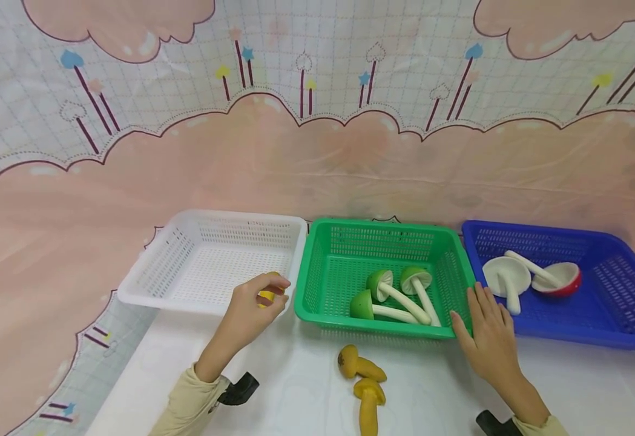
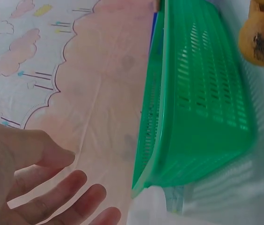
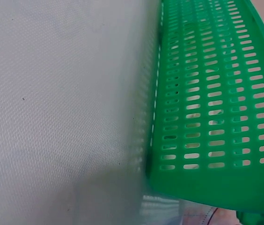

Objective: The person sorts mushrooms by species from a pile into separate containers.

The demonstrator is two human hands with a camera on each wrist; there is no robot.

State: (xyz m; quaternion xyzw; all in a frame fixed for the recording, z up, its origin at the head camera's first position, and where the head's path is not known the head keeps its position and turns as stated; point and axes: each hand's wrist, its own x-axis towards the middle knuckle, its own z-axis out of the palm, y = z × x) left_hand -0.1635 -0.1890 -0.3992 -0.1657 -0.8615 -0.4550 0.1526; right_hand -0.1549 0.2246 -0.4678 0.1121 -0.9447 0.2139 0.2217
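Note:
My left hand (image 1: 254, 309) is over the near right corner of the white basket (image 1: 151, 300), its fingers loosely bent. A yellow mushroom (image 1: 266, 296) shows between and behind those fingers, mostly hidden by them. From the left wrist view, thumb and fingers (image 2: 78, 180) stand apart with nothing between them. My right hand (image 1: 488, 339) rests with straight fingers at the near right corner of the green basket (image 1: 317, 312). Several green-capped toy mushrooms (image 1: 396, 297) with white stems lie in that basket. The right wrist view shows the basket's slotted wall but no hand.
Two yellow-brown mushrooms (image 1: 368, 406) lie on the white table (image 1: 306, 387) before the green basket. At the right stands a blue basket (image 1: 595, 336) holding a red-capped mushroom (image 1: 570, 281) and a white one (image 1: 505, 281). A patterned cloth (image 1: 350, 163) hangs behind.

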